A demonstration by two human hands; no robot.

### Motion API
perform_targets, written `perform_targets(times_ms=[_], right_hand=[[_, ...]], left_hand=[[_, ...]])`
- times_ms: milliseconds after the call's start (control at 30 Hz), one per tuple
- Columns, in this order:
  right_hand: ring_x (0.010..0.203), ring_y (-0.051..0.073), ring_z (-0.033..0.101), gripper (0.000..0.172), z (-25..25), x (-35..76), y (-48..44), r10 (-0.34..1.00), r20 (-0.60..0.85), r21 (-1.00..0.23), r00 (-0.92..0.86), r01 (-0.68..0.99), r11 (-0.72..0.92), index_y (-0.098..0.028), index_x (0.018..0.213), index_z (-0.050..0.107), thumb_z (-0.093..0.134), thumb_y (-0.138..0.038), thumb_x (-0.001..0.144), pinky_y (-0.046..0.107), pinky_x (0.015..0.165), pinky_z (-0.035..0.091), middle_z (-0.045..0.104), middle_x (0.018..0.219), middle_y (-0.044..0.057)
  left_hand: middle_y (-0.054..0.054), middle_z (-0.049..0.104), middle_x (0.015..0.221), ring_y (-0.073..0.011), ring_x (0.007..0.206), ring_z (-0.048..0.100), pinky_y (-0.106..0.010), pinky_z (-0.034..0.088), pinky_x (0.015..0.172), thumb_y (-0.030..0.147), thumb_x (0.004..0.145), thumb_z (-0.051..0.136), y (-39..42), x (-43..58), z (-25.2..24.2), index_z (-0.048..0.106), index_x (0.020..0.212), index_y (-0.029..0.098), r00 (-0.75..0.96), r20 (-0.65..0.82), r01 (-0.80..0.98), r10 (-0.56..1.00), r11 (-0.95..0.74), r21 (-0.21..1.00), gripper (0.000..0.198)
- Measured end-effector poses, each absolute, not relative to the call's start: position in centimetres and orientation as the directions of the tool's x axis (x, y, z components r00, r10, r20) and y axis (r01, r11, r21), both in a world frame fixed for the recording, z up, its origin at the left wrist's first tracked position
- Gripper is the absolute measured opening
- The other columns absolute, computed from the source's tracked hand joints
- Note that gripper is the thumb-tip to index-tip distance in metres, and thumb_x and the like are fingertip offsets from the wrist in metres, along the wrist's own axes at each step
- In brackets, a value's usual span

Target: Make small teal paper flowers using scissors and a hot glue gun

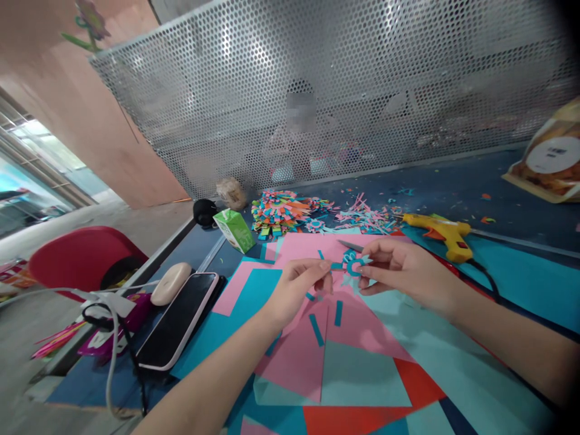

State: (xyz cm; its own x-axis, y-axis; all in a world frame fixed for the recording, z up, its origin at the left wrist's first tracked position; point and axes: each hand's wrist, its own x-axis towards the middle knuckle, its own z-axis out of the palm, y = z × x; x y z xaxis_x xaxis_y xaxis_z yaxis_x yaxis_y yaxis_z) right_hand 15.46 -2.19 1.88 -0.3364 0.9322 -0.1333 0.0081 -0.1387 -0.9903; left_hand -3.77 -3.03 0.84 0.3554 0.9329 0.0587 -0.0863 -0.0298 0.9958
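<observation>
My left hand [296, 289] and my right hand [401, 266] meet above the coloured sheets, both pinched on a small blue paper flower [351, 264] with thin strips sticking out. The left thumb and forefinger pinch one strip at its left side. The right fingers grip its right side, and a grey pointed tip, perhaps scissors [350, 244], pokes out behind that hand. A few loose blue strips [316, 329] lie on the pink sheet [308, 356] below my hands.
A yellow glue gun [441, 234] lies behind my right hand, its cord running right. A pile of paper flowers [277, 212], a green carton [234, 229], a phone [179, 320] and a pale oval case [171, 283] sit at left. A perforated metal screen [317, 90] backs the table.
</observation>
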Motion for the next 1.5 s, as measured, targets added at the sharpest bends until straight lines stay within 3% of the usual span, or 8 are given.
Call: perform_targets(times_ms=[467,600,700,800,900,1200,1400,1500], right_hand=[[0.06,0.013,0.064,0.033,1.5,15.6,-1.8,0.935,-0.09,-0.993,-0.344,-0.043,-0.112,-0.018,0.074,0.051,0.075,-0.036,0.061,0.028,0.061,0.056,0.064,0.062,-0.003],[0.057,0.013,0.062,0.03,1.3,15.9,-1.8,0.929,-0.087,-0.988,-0.36,-0.087,-0.126,-0.018,0.074,0.053,0.076,-0.033,0.061,0.028,0.055,0.054,0.063,0.061,-0.002],[0.055,0.009,0.057,0.029,1.2,16.0,-1.9,0.909,-0.12,-0.946,-0.4,-0.233,-0.227,-0.018,0.076,0.056,0.077,-0.03,0.061,0.025,0.054,0.052,0.061,0.063,-0.003],[0.056,0.007,0.054,0.027,1.1,16.0,-2.1,0.868,-0.198,-0.859,-0.456,-0.346,-0.377,-0.018,0.081,0.059,0.076,-0.028,0.063,0.021,0.054,0.048,0.058,0.067,-0.003],[0.061,0.008,0.053,0.029,1.1,15.9,-2.2,0.838,-0.247,-0.79,-0.487,-0.4,-0.465,-0.019,0.084,0.06,0.076,-0.026,0.062,0.022,0.057,0.047,0.055,0.071,-0.002],[0.059,0.01,0.043,0.018,1.5,15.9,-2.1,0.84,-0.172,-0.703,-0.515,-0.533,-0.471,-0.019,0.077,0.056,0.063,-0.013,0.061,0.025,0.052,0.04,0.047,0.07,-0.002],[0.05,0.007,0.037,0.025,1.2,15.4,-2.8,0.756,-0.216,-0.724,-0.617,-0.418,-0.548,-0.02,0.084,0.055,0.061,-0.01,0.062,0.024,0.051,0.036,0.043,0.059,-0.005],[0.05,0.008,0.041,0.033,1.0,14.9,-3.1,0.694,-0.274,-0.735,-0.666,-0.32,-0.598,-0.021,0.094,0.053,0.064,-0.013,0.063,0.024,0.052,0.037,0.047,0.06,-0.005]], left_hand=[[-0.002,0.053,0.056,-0.0102,0.055,0.044,-0.026,0.032,0.058,0.045,0.082,0.048,-3.0,-3.9,0.6,0.06,0.056,0.013,0.364,0.052,-0.075,0.93,-0.027,0.997,0.043],[-0.002,0.054,0.059,-0.01,0.055,0.044,-0.025,0.031,0.054,0.055,0.085,0.035,-2.7,-3.9,0.6,0.068,0.087,0.012,0.312,0.004,-0.121,0.95,0.036,0.992,0.054],[0.001,0.053,0.066,-0.0081,0.056,0.045,-0.022,0.034,0.053,0.05,0.079,0.051,-2.4,-3.6,0.7,0.06,0.109,0.016,0.208,0.033,-0.14,0.977,-0.003,0.99,0.046],[0.003,0.051,0.067,-0.0054,0.055,0.045,-0.02,0.037,0.053,0.032,0.063,0.073,-2.3,-3.3,0.8,0.061,0.088,0.015,0.127,0.087,-0.091,0.988,-0.076,0.993,0.033],[0.003,0.052,0.063,-0.0047,0.053,0.047,-0.019,0.038,0.051,0.028,0.058,0.076,-2.2,-3.3,0.6,0.057,0.07,0.013,0.092,0.097,-0.056,0.991,-0.092,0.994,0.027],[-0.003,0.063,0.074,-0.01,0.065,0.057,-0.02,0.043,0.055,0.03,0.07,0.066,-1.3,-4.3,0.2,0.062,0.077,0.014,-0.076,0.119,-0.122,0.99,-0.128,0.984,0.018],[-0.004,0.058,0.082,-0.0117,0.073,0.052,-0.021,0.042,0.061,0.033,0.076,0.06,-2.6,-3.3,0.8,0.063,0.099,0.016,0.186,0.265,0.093,0.946,-0.285,0.954,0.029],[-0.004,0.053,0.078,-0.0107,0.068,0.047,-0.023,0.04,0.062,0.029,0.071,0.067,-3.3,-2.8,0.7,0.067,0.091,0.014,0.346,0.296,0.178,0.891,-0.372,0.911,0.025]])
